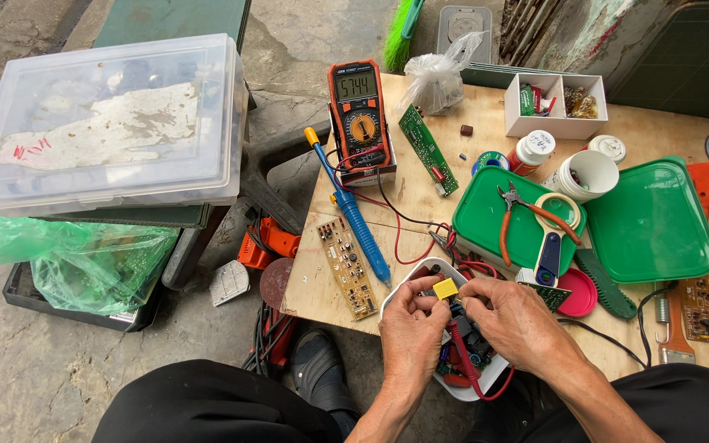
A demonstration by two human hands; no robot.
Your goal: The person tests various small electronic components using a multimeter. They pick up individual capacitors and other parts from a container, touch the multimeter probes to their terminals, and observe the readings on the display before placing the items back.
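Yellow block [445,288] sits pinched between both hands above the white tub [420,272] at the table's near edge. Left hand [410,328] closed on its left side; right hand [512,321] grips its right, red probe [463,349] alongside.

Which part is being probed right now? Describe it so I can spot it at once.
At the near edge of the wooden table sits a white container of parts. Above it the left hand pinches a small yellow box-shaped component, the only yellow piece there, beside the right hand.
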